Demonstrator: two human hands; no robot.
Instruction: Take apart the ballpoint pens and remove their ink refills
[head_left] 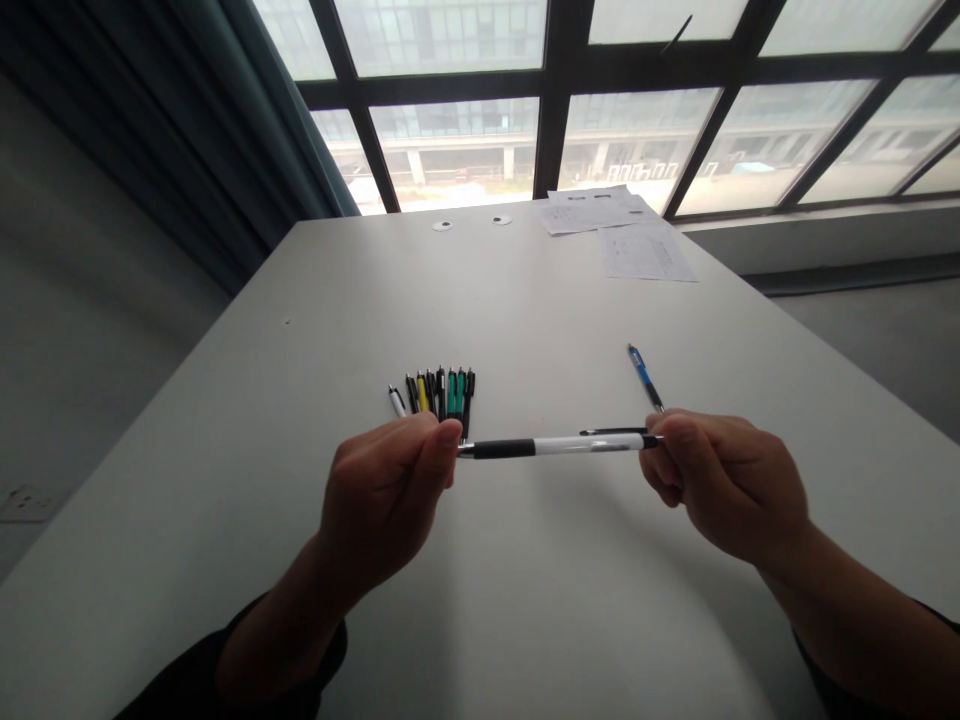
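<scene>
A white ballpoint pen [559, 447] with a black grip is held level above the table, its clip on the upper side. My left hand [390, 490] is closed, pinching the tip end between thumb and fingers. At the other end, my right hand [724, 485] pinches the pen by its push-button end. Beyond my left hand lies a row of several pens [442, 392], white, black, yellow and green, their lower parts partly hidden by the hand. A blue pen [643, 372] lies on the table just beyond my right hand, its lower end reaching down to the fingers.
The white table [420, 300] reaches back to a dark-framed window [559, 130]. Printed paper sheets [622, 230] lie at its far right edge. Two round cable-hole covers [442, 227] sit near the back. A dark blue curtain [195, 130] hangs on the left.
</scene>
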